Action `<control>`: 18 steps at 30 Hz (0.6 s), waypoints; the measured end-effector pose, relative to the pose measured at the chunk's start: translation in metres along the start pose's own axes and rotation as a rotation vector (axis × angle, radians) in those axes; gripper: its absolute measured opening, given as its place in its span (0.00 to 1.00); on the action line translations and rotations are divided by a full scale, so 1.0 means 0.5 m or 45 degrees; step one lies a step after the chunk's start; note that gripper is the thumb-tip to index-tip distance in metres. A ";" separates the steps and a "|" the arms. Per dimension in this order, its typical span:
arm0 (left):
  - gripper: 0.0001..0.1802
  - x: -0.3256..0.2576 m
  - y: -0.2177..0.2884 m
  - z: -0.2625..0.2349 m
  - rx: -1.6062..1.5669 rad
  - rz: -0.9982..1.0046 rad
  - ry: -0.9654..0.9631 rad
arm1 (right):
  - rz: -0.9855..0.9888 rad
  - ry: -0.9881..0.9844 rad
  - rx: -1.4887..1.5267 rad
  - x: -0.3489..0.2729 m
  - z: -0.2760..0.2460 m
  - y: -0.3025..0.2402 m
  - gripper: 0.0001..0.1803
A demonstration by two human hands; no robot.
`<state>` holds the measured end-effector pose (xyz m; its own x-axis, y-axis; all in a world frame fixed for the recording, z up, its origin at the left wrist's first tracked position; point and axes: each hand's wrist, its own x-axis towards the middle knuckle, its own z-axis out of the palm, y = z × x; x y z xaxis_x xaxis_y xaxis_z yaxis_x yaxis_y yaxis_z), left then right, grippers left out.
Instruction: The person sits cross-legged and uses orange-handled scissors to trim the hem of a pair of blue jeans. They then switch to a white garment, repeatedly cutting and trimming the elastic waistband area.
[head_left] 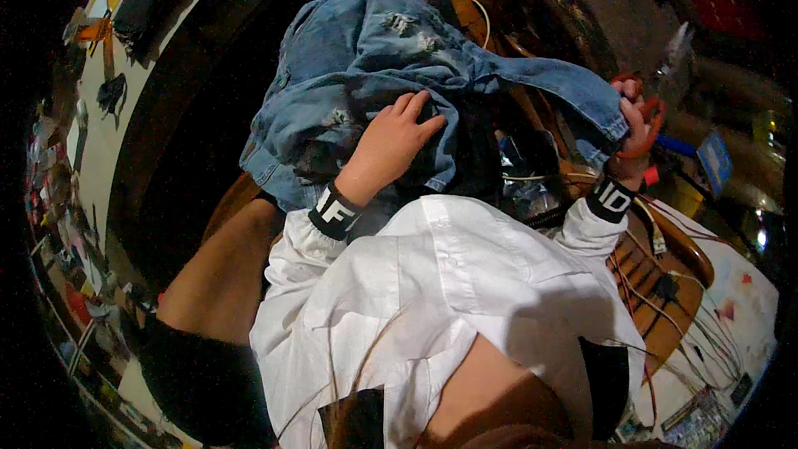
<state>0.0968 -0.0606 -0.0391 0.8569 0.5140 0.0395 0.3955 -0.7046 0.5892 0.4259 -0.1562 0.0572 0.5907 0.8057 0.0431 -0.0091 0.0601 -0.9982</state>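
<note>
A light-blue denim garment (357,50) with frayed rips is heaped in front of me, across my lap. My left hand (395,145) lies on it with the fingers stretched out, palm down. One narrow denim part runs to the right and ends at a hem beside my right hand (636,120). The fingers of that hand are curled through the red loop handles of what look like scissors (654,129). Their blades cannot be made out. Whether the right hand also pinches the denim hem is unclear.
A brown wooden slatted chair seat (665,283) with several thin cables stands at the right. A pale tabletop (137,108) curves along the left, with a dark cloth piece (158,0) on it. A blue object (713,162) lies beyond my right hand. Clear plastic bits (532,191) lie below the denim.
</note>
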 end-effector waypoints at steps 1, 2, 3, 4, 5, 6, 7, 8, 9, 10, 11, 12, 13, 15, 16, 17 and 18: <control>0.27 0.004 -0.003 0.005 -0.041 0.016 0.011 | -0.037 0.066 -0.039 -0.005 -0.020 -0.005 0.16; 0.24 0.002 -0.006 0.010 -0.058 0.008 0.037 | 0.107 -0.045 -0.052 -0.009 0.009 -0.055 0.16; 0.23 0.001 -0.007 0.011 -0.076 0.003 0.027 | 0.059 -0.095 -0.166 -0.003 -0.005 -0.070 0.15; 0.23 0.002 -0.008 0.011 -0.094 -0.001 0.017 | 0.010 -0.145 -0.280 0.005 -0.031 -0.085 0.15; 0.22 0.007 -0.007 0.009 -0.112 -0.002 0.007 | -0.040 -0.192 -0.397 0.009 -0.041 -0.096 0.15; 0.21 0.016 -0.004 0.006 -0.124 0.029 0.060 | -0.417 -0.246 -0.647 0.009 -0.047 -0.094 0.11; 0.21 0.028 0.001 0.001 -0.136 0.059 0.112 | -0.300 -0.177 -0.529 0.010 -0.054 -0.097 0.11; 0.20 0.045 0.009 -0.006 -0.150 0.098 0.171 | -0.193 -0.105 -0.418 0.012 -0.059 -0.108 0.11; 0.20 0.062 0.018 -0.012 -0.287 0.141 0.225 | -0.087 -0.032 -0.305 0.014 -0.063 -0.117 0.11; 0.20 0.078 0.028 -0.019 -0.426 0.185 0.276 | -0.097 0.051 -0.298 0.014 -0.063 -0.115 0.12; 0.20 0.099 0.040 -0.022 -0.574 0.245 0.330 | -0.119 0.143 -0.302 0.009 -0.044 -0.115 0.13; 0.17 0.119 0.051 -0.025 -0.757 0.313 0.356 | -0.143 0.232 -0.296 0.006 -0.026 -0.110 0.14; 0.16 0.135 0.063 -0.027 -0.872 0.320 0.350 | -0.267 0.054 -0.508 0.007 -0.018 -0.111 0.15; 0.15 0.165 0.093 -0.042 -1.088 0.301 0.318 | -0.477 -0.317 -0.911 0.013 0.002 -0.116 0.18; 0.14 0.183 0.114 -0.049 -1.130 0.236 0.270 | -0.353 -0.258 -0.788 0.013 0.016 -0.127 0.17; 0.14 0.185 0.118 -0.051 -1.206 0.137 0.142 | -0.232 -0.229 -0.623 0.015 0.054 -0.122 0.17; 0.15 0.193 0.119 -0.052 -1.311 0.066 0.002 | -0.112 -0.178 -0.497 0.010 0.082 -0.129 0.16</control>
<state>0.1943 -0.0405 0.0207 0.8642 0.4958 0.0853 -0.1178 0.0345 0.9924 0.3963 -0.1317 0.1236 0.4602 0.8813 0.1076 0.3584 -0.0735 -0.9307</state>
